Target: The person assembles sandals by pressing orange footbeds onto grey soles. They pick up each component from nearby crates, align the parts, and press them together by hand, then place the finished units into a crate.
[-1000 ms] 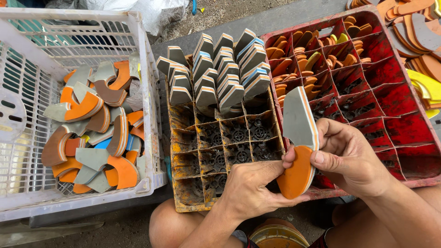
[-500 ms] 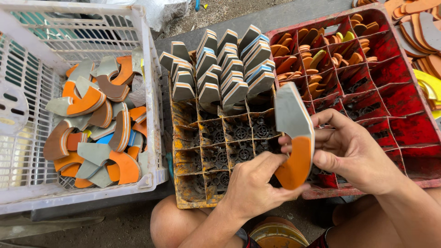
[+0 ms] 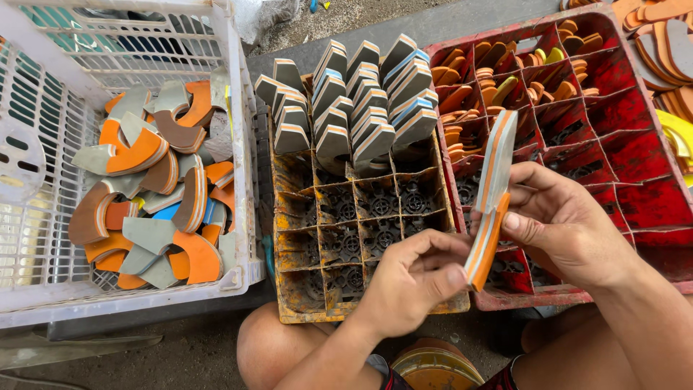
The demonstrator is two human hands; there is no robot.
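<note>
left hand (image 3: 411,285) fingers pinch bottom of foam sole piece (image 3: 492,191) | right hand (image 3: 570,227) fingers closed round its middle, edge-on | above yellow divided crate (image 3: 289,180), red crate (image 3: 650,209) beside

Daylight falls on dusty grey concrete ground (image 3: 404,29) under crates.
</note>
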